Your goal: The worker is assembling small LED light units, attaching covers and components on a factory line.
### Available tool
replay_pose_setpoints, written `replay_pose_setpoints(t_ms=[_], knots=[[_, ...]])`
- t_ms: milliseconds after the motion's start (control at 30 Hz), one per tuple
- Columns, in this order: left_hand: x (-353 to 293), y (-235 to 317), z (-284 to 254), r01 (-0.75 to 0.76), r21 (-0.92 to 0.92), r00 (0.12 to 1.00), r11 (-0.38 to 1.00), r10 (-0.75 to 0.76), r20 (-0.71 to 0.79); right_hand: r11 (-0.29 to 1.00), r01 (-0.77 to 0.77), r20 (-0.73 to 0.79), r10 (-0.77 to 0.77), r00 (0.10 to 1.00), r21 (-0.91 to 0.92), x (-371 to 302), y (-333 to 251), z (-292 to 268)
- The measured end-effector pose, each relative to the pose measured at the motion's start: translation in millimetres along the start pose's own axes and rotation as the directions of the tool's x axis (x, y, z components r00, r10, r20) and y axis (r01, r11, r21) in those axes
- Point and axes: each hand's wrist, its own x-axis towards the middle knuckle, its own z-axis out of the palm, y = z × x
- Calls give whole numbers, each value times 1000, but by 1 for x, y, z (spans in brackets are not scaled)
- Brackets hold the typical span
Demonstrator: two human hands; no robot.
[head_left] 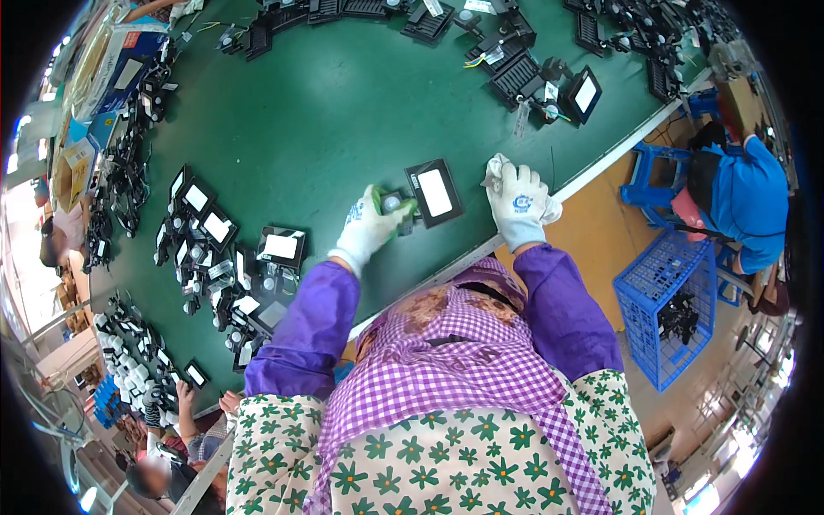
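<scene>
A small black floodlight (436, 192) with a white front panel lies face up on the green table, near its front edge. My left hand (365, 227), in a white glove with green fingertips, grips the floodlight's sensor end, with fingers and thumb around the round grey dome (392, 203). To the right of the lamp, my right hand (520, 202), in a white glove too, is closed on a crumpled whitish cloth (495, 168). The cloth sticks out past the fingers on both sides. A small gap separates this hand from the lamp.
Several floodlights (281, 245) are heaped on the table (326, 112) at the left. More black lamps (515, 77) with loose wires lie along the far side. At the right, a person in blue (742, 202) sits beside a blue crate (665, 300). Another person's hand (185, 396) is at lower left.
</scene>
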Motion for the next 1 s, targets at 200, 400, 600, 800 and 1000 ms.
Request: replay_pose_setpoints(t_ms=[200, 400, 600, 800, 1000], knots=[[18, -21, 11, 214, -516, 804, 829, 151, 575, 996, 54, 53, -57, 997, 67, 16, 4, 2], [5, -44, 72, 189, -768, 902, 612, 202, 382, 974, -45, 290, -22, 957, 222, -2, -40, -43], [-5, -25, 69, 186, -840, 918, 510, 215, 334, 983, -62, 428, -19, 904, 175, -8, -52, -38], [12, -41, 83, 67, -660, 929, 748, 195, 314, 989, -49, 532, -32, 846, 139, 65, -78, -39], [9, -45, 89, -60, -791, 928, 609, 326, 180, 946, 209, 487, -308, 817, 248, 58, -103, -47]])
